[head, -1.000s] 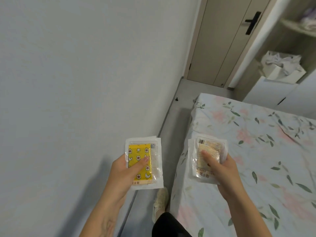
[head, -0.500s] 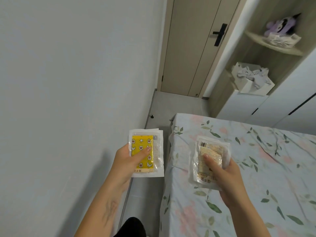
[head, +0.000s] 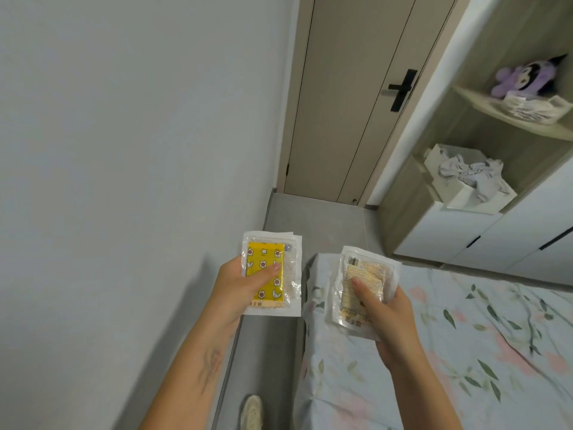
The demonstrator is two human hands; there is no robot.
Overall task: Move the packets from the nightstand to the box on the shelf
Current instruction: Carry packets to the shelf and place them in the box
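Observation:
My left hand [head: 235, 285] grips a stack of clear packets, the top one a yellow patterned packet [head: 273, 273], thumb across its face. My right hand [head: 387, 321] grips another stack, its top a beige packet [head: 361, 283], also with the thumb on top. Both stacks are held in the air, the left over the floor strip, the right over the bed corner. On the shelf at the far right stands a white box [head: 465, 197] with crumpled grey cloth in it. A clear tray [head: 533, 108] sits on the higher shelf. The nightstand is out of view.
A floral-covered bed [head: 465, 352] fills the lower right. A narrow grey floor strip [head: 266, 352] runs between it and the white wall. A beige door [head: 356, 97] with a black handle stands ahead. A purple plush toy [head: 524, 77] is on the upper shelf. My shoe [head: 251, 414] shows below.
The view has lifted and advanced along the bed toward the door and shelf unit, which look closer and larger. Both hands keep the same hold on their packets.

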